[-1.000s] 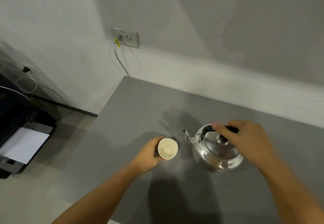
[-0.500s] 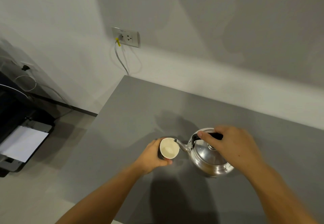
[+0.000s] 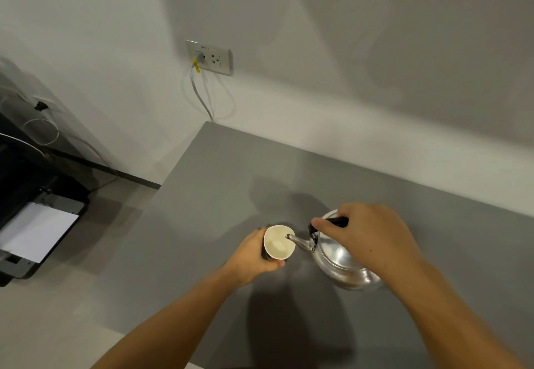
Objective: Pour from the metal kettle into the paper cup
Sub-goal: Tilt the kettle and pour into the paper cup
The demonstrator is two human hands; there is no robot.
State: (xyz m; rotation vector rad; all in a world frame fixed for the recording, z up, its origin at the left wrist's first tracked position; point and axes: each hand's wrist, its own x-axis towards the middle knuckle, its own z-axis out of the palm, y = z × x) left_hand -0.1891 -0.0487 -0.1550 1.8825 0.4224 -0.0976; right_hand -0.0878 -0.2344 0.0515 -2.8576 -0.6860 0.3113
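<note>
The grey table point(image 3: 289, 172) lay under both my forearms, which reached in from the near edge. My right hand point(image 3: 372, 241) was clamped over the black handle of the metal kettle point(image 3: 338, 259), tipping it left so its spout sat over the rim of the paper cup point(image 3: 278, 242). My left hand point(image 3: 254, 256) wrapped its fingers around the cup's side, holding it upright just beside the kettle.
</note>
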